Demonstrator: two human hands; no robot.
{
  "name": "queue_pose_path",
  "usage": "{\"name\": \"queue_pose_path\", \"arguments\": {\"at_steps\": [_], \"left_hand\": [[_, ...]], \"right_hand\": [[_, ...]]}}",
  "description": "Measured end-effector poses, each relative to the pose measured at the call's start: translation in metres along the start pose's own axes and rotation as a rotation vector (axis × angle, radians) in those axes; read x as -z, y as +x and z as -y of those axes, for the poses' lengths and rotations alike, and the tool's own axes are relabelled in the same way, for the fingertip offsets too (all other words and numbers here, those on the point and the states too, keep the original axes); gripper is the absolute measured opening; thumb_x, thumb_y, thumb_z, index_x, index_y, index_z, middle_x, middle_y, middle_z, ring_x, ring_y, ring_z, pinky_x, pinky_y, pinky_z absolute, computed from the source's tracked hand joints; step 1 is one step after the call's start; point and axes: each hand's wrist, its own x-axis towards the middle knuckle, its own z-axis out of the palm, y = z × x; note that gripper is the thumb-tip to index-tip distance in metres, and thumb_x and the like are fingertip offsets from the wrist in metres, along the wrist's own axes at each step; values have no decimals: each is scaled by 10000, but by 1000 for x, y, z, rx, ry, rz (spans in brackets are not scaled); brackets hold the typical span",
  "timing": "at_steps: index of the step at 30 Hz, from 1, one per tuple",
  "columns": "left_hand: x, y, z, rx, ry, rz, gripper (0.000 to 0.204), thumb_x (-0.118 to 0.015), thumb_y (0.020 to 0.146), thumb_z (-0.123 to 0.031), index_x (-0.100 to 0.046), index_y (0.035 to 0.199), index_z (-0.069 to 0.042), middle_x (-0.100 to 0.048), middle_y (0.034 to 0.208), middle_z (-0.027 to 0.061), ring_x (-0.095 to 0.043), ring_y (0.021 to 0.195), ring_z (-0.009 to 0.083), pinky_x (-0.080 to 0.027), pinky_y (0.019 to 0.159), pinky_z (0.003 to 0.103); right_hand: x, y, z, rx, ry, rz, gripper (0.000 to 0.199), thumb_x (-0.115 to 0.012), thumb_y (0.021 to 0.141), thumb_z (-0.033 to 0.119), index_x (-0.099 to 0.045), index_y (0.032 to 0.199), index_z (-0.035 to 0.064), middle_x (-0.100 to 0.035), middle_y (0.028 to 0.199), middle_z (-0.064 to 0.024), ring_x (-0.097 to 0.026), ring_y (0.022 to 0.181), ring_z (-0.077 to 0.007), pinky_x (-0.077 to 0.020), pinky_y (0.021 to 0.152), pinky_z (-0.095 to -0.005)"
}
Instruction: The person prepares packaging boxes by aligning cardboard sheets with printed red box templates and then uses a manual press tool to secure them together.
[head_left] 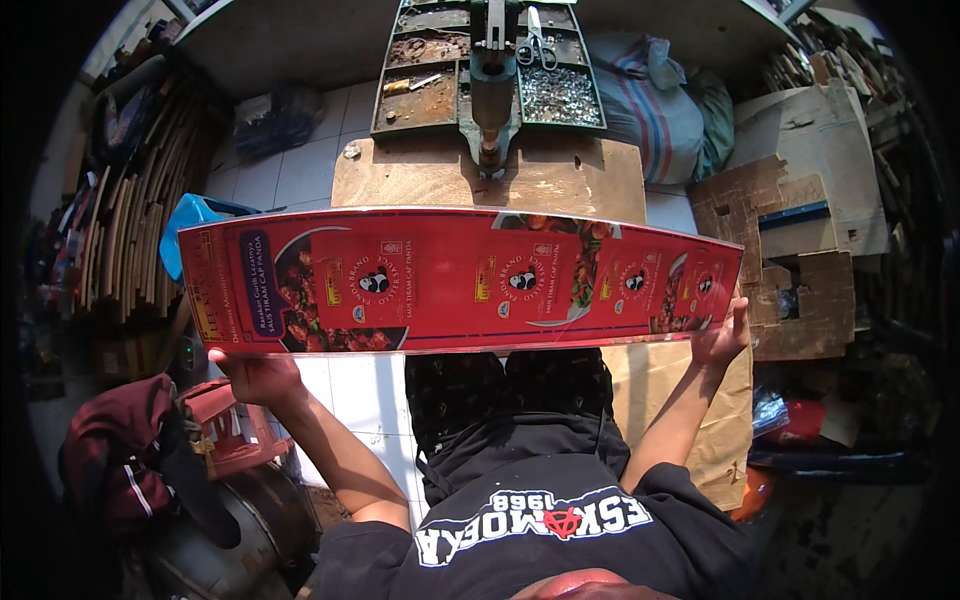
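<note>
A long red printed panel (450, 290) with food pictures and a shiny surface stretches across in front of me, its printed side facing up. My left hand (258, 376) grips its lower left corner, fingers hidden partly beneath it. At the other end my right hand (722, 335) is closed around the right edge. Just beyond the panel's far edge stands an upright metal press (490, 110) over a wooden board (400, 175); the panel lies apart from the press tip.
A divided green tray (418, 128) behind the press holds small metal bits and scissors (537, 42). Stacked cardboard (150, 230) leans at left near a blue plastic object (182, 225). Striped sacks (650, 120) and cut cardboard (735, 215) are at right; a red stool (230, 440) stands lower left.
</note>
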Motion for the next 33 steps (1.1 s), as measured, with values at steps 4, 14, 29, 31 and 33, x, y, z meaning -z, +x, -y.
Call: {"name": "queue_pose_path", "arguments": {"at_steps": [4,14,29,31,33], "left_hand": [[-19,1,-2,172,-239,109,605,-542,983,-316,-337,1421,48,-473,1393,220,-564,1182,286,-526,955,391],[-56,-5,42,269,223,41,771,-489,943,-562,-289,1472,-39,-462,1409,195,-513,1261,259,-466,994,393],[-77,0,54,507,300,-70,675,-622,895,-55,-252,1458,-74,-541,1271,147,-580,1150,264,-515,950,427],[-69,-1,49,440,288,-25,674,-608,899,-49,-238,1462,-71,-553,1252,156,-604,1118,260,-541,917,416],[-87,-9,43,423,277,-3,670,-585,911,-38,-214,1467,-70,-602,1161,155,-677,948,220,-589,801,355]], "right_hand": [[16,-6,16,-3,-373,44,511,-687,875,286,-532,1246,-28,-626,1161,-142,-613,1076,-252,-515,918,-404],[3,3,11,230,-203,789,171,-724,850,308,-749,861,139,-697,1088,-108,-581,1147,-420,-232,1107,-635],[-45,-20,83,-75,-1025,788,413,-700,722,53,-728,1126,134,-411,1477,-204,-245,1434,-405,-106,1160,-549],[-48,-17,93,-40,-1134,669,726,-649,651,-112,-552,1342,85,-291,1548,-205,-188,1471,-347,-129,1178,-478],[-30,-22,99,2,-1183,445,744,-657,680,-79,-492,1391,61,-275,1553,-207,-191,1472,-322,-135,1182,-453]]}}
